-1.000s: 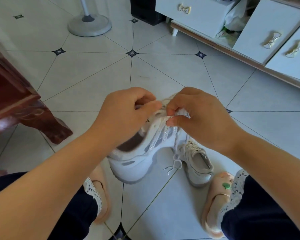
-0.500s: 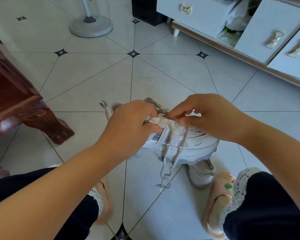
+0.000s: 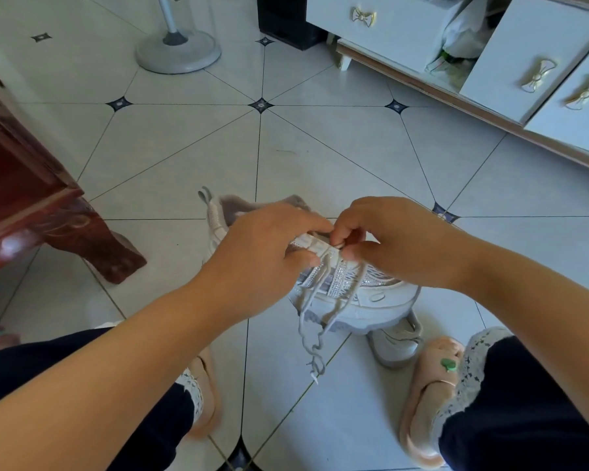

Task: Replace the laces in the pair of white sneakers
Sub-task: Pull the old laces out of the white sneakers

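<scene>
I hold a white sneaker [image 3: 371,300] in the air on its side, sole towards me and heel to the left. My left hand [image 3: 266,246] grips its upper near the tongue. My right hand [image 3: 388,239] pinches the lace at the top eyelets. A grey-white lace [image 3: 313,338] hangs in loose loops below the shoe. The second white sneaker [image 3: 397,341] lies on the floor under the first, mostly hidden by it.
Pale floor tiles [image 3: 320,158] stretch ahead. A dark red wooden furniture leg [image 3: 92,246] stands at the left. A fan base [image 3: 179,51] is at the back, a white cabinet [image 3: 538,62] at the right. My feet wear peach slippers [image 3: 429,396].
The held sneaker has been turned from upright onto its side and lowered slightly. Both hands moved down with it, and the lace now dangles freely below.
</scene>
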`<move>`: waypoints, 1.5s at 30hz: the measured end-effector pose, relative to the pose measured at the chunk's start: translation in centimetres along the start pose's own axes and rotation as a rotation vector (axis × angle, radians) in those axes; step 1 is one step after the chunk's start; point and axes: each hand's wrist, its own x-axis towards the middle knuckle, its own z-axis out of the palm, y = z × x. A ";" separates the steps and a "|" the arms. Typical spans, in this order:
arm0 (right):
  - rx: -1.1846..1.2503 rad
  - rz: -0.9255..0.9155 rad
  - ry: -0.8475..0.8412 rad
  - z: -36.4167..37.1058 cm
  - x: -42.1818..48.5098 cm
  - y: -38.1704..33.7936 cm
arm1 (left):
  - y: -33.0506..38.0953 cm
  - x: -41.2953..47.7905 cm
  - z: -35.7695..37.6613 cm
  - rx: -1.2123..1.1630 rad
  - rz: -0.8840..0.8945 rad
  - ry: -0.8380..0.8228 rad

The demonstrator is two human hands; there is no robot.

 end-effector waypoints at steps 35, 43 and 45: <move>-0.266 0.132 0.461 -1.3 0.4 3.7 | 0.1 -0.4 -0.9 -0.160 -0.066 0.189; 0.067 -0.020 0.362 -0.5 0.1 0.2 | 0.0 -0.4 -0.5 -0.173 -0.072 0.192; 0.020 -0.161 0.241 0.3 0.4 -0.8 | 0.0 -0.4 -0.4 -0.156 -0.030 0.205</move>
